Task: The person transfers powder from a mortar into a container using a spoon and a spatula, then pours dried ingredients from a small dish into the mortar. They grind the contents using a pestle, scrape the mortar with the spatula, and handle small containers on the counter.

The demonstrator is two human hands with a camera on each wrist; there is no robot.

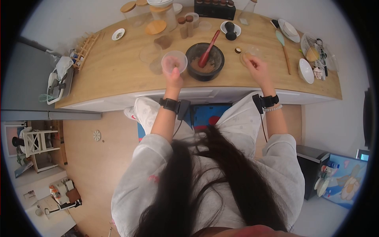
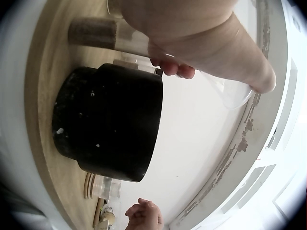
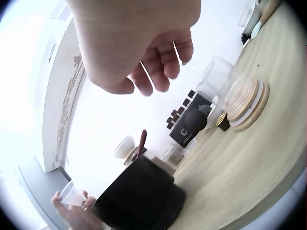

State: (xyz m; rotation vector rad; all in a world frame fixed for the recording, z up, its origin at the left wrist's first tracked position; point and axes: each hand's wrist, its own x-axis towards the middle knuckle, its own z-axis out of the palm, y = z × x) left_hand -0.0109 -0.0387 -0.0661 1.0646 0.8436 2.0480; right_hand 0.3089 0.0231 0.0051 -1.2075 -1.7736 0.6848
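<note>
My left hand (image 1: 173,81) grips a clear plastic cup (image 1: 182,59) just left of the black mortar (image 1: 220,67). A dark red pestle (image 1: 203,60) leans in the mortar, over some brown powder (image 1: 208,67). To the mortar's right, my right hand (image 1: 257,68) hovers with loosely bent fingers (image 3: 154,67) and nothing between them. Close by that hand, a clear glass jar (image 3: 218,79) stands upside down on its wooden lid (image 3: 261,106). A glass jar with brown powder (image 2: 93,32) stands beside the mortar in the left wrist view.
A small dark cap (image 1: 238,50) lies between mortar and glass jar. Behind are spice jars (image 1: 190,27), a black spice rack (image 1: 215,11) and a dish with a black object (image 1: 230,31). A spatula (image 1: 285,49) and white bowl (image 1: 306,71) are at right; a wooden rack (image 1: 84,51) is at left.
</note>
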